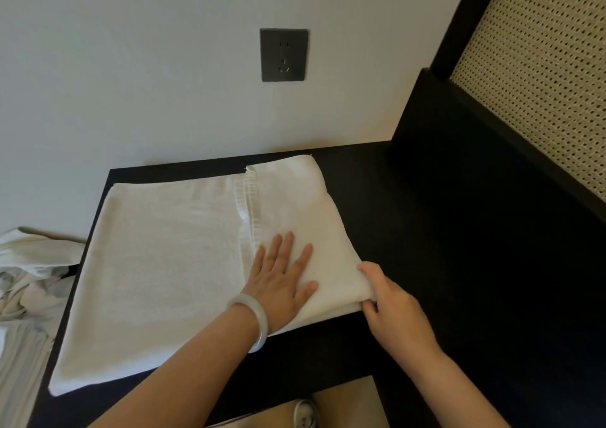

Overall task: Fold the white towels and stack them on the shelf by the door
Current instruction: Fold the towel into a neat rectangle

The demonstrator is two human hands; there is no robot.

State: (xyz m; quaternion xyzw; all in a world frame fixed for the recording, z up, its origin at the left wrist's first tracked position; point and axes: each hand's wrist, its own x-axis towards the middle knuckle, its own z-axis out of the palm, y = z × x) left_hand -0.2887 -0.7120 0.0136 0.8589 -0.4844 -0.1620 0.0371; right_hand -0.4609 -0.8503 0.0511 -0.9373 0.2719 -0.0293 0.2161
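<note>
A white towel [170, 263] lies spread on a black table [410, 230], its right part folded over onto itself with the hem running up the middle. My left hand [282, 283] presses flat on the folded flap with straight fingers; a pale bangle sits on that wrist. At the fold's near right corner, my right hand [390, 303] pinches the towel's edge between thumb and fingers.
A heap of crumpled white linen [29, 280] lies left of the table, lower down. A dark wall socket [283, 55] is on the wall behind. A black frame with a woven cane panel [541, 66] rises at the right. A shoe [306, 413] shows below the table's front edge.
</note>
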